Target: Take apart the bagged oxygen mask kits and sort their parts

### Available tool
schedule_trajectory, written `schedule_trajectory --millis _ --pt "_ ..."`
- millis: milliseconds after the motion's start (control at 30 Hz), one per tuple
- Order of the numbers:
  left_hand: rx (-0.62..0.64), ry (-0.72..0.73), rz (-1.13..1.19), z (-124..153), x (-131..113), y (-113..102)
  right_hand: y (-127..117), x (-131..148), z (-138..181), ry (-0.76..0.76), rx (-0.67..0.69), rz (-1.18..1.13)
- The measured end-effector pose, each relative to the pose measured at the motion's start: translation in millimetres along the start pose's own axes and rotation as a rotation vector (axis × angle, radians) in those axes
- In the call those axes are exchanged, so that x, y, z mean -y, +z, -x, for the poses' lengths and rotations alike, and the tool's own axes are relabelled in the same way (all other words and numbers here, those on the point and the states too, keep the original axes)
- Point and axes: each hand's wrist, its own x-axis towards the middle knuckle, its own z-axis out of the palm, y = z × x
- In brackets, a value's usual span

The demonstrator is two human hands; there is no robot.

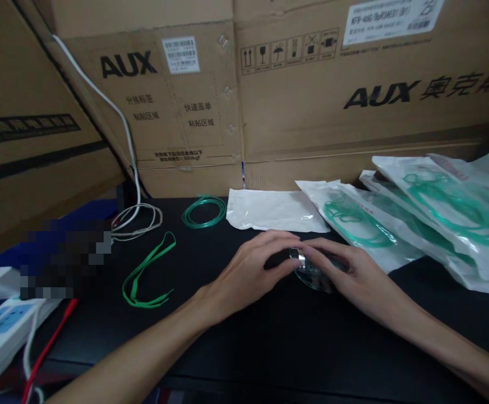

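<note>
A clear, shiny plastic face mask [314,279] with a small metal strip at its upper left lies low over the black table, partly hidden by my fingers. My left hand [265,261] curves in from the left, its thumb and fingertips closed on the mask near the metal strip. From the right, my right hand [345,264] wraps over the mask's top and right side. The fingertips of both hands meet above it. Left of my hands lies a loose green elastic strap [146,275]. Behind that rests a coil of green tubing [203,212].
A white flat pouch [273,210] lies behind my hands. Several clear-fronted packs with green tubing [450,207] overlap at the right. Large cardboard boxes [185,112] wall off the back and left. A white cable [130,140] hangs down, and a power strip [4,331] sits at left.
</note>
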Motion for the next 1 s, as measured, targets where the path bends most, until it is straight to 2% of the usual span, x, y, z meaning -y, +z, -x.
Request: schedule_trajectory --millis 133,267,500,633,767,1000 --pt "0.056 -0.027 0.013 -0.2 -1.7 -3.7 2.7 -6.8 -0.1 0.020 -0.043 -0.077" --pt "0.085 -0.071 0.020 0.1 -2.3 -9.3 4.6 -10.7 0.1 0.013 -0.028 -0.107" --pt "0.095 -0.078 -0.013 3.5 -5.2 -12.0 4.3 -8.1 0.4 0.040 0.088 -0.182" --pt "0.040 -0.104 -0.048 3.7 -5.2 -10.1 1.2 -0.9 2.1 0.030 0.197 -0.241" --pt "-0.003 -0.118 -0.010 1.8 -5.1 -11.3 -3.2 2.8 4.7 -0.017 0.223 -0.245" --pt "0.034 -0.035 -0.063 3.6 -1.3 -13.9 -4.0 -1.5 2.4 -0.011 0.258 -0.176"
